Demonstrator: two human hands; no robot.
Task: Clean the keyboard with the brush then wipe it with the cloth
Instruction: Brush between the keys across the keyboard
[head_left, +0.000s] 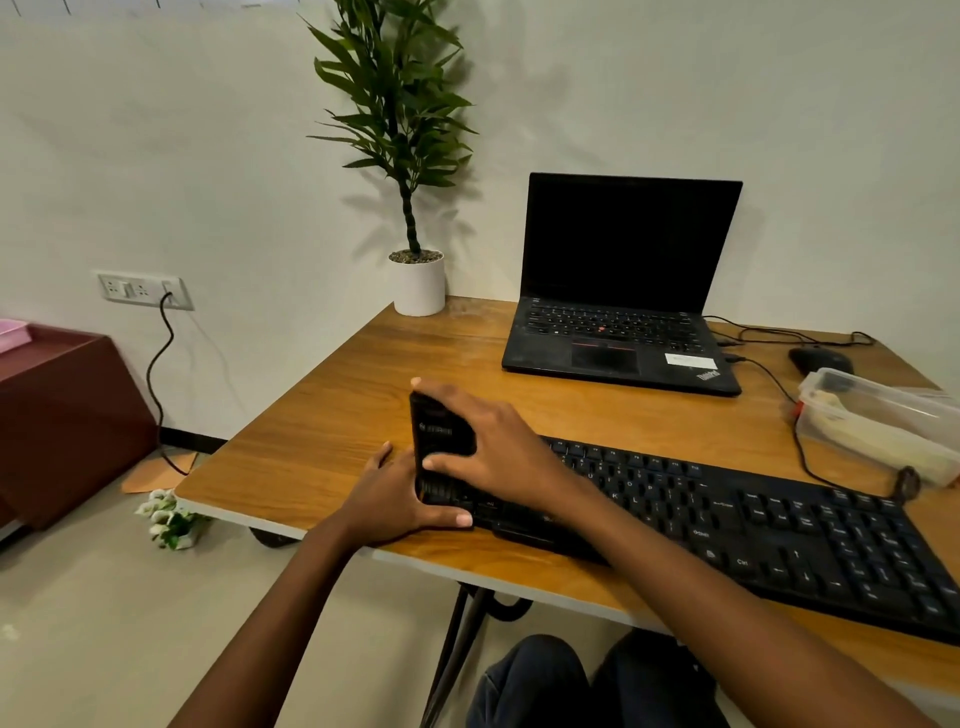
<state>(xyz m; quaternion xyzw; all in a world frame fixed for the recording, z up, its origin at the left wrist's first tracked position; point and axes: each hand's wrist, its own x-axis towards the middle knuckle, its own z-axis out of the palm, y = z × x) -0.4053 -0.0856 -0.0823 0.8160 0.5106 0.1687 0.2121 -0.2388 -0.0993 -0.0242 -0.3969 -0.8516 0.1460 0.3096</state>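
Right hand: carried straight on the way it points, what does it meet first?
Probably nothing solid. The right hand, gripping the brush, points left across bare table toward the table's left edge. Depth is uncertain from this single view.

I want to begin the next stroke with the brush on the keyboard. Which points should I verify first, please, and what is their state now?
1. Brush in hand: ok. The right hand grips the black brush from above.
2. Start position: ok. The brush stands at the left end of the keyboard.
3. Keyboard steadied: ok. The left hand rests at that end, with its thumb along the front edge.
4. Keyboard supported: ok. All of it that shows lies on the table.
5. Cloth ready for later: cannot tell. Something pale lies in the plastic box, but it is unclear what it is.
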